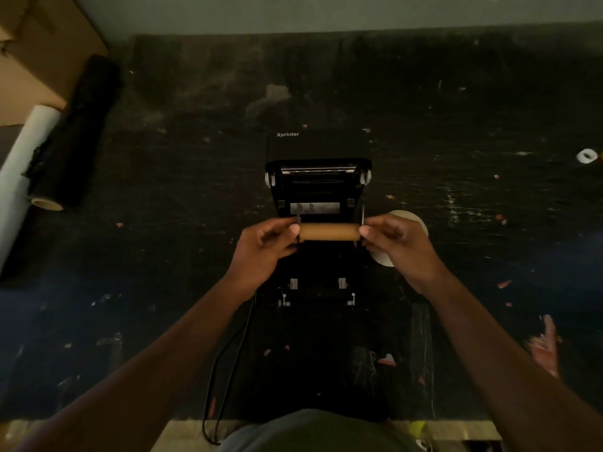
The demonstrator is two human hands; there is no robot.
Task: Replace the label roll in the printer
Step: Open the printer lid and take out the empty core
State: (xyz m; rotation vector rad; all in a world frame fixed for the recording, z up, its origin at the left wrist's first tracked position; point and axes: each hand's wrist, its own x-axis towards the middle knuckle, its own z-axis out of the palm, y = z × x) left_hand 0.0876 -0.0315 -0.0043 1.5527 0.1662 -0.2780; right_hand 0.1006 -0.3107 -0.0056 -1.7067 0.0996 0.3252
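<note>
Dim scuffed black table (163, 288), left hand (264, 247), right hand (396, 244) pinching seemingly bare brown core (329, 232), open printer (318, 190)

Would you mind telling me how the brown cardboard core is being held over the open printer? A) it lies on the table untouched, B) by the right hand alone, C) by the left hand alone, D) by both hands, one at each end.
D: the left hand and right hand each pinch one end of the core, level above the open printer.
</note>
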